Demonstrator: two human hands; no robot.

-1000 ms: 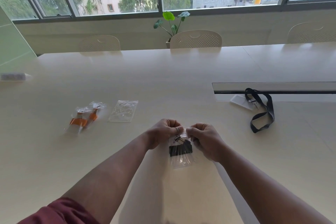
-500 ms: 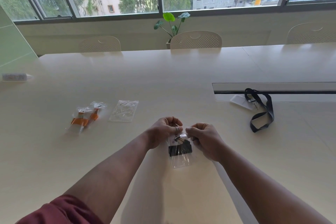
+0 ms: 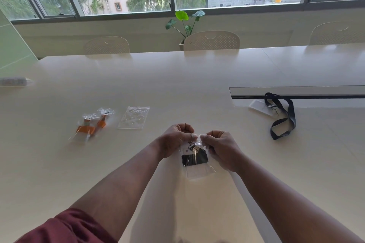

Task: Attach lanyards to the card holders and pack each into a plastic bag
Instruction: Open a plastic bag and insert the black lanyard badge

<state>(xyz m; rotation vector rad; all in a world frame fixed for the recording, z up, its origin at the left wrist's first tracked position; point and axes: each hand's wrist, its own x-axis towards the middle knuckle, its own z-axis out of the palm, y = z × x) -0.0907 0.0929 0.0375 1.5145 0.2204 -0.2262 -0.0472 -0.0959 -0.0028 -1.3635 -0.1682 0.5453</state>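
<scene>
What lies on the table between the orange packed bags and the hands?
An empty clear bag lies between the orange bags and the hands, seen from the head view.

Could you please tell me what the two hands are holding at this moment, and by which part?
Both the left hand and right hand pinch the clear plastic bag by its top edge.

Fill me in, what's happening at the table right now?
A person is packing lanyard sets. The left hand and right hand pinch the top edge of a clear plastic bag holding a folded black lanyard, apparently closing it. Two bagged orange lanyards lie to the left beside the empty bags. Another black lanyard lies loose on the right, by a card holder, not yet packed.
</scene>
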